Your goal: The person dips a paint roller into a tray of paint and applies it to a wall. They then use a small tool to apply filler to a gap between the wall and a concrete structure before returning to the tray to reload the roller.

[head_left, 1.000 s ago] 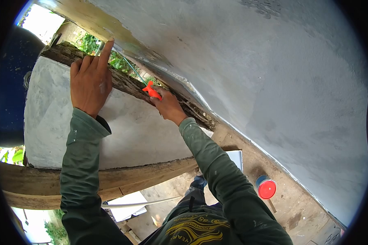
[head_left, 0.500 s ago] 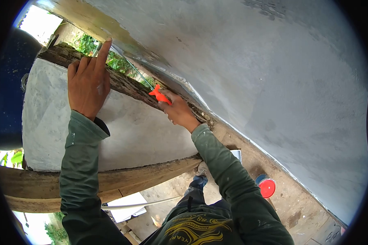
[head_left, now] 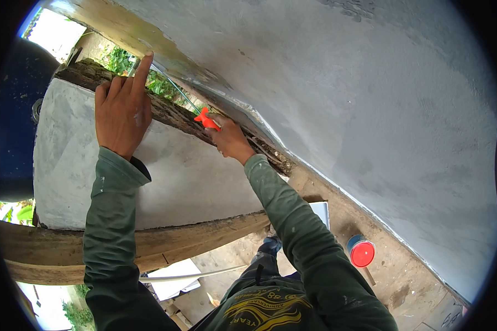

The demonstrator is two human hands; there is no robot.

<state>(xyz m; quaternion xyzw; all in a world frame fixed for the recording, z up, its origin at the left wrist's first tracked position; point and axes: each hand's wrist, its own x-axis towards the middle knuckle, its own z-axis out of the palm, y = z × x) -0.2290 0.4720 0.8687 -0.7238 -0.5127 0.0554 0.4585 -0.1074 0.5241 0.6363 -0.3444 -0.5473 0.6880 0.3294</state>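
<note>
My right hand is closed round the orange handle of a tool with a long, thin metal rod. The rod runs up and left into the narrow gap between a grey slab and the large grey wall. Its far end lies near my left index finger, and I cannot make out its kind. My left hand rests palm down on the slab's rough top edge. Its index finger stretches toward the wall, while the other fingers bend a little over the edge.
A curved wooden beam runs below the slab. A dark blue barrel stands at the left. On the floor are a container with a red top and a white tray-like object. Green plants show through the gap.
My right hand has moved up and left along the gap, carrying the orange-handled tool with it. The left hand stays almost in place on the edge.
</note>
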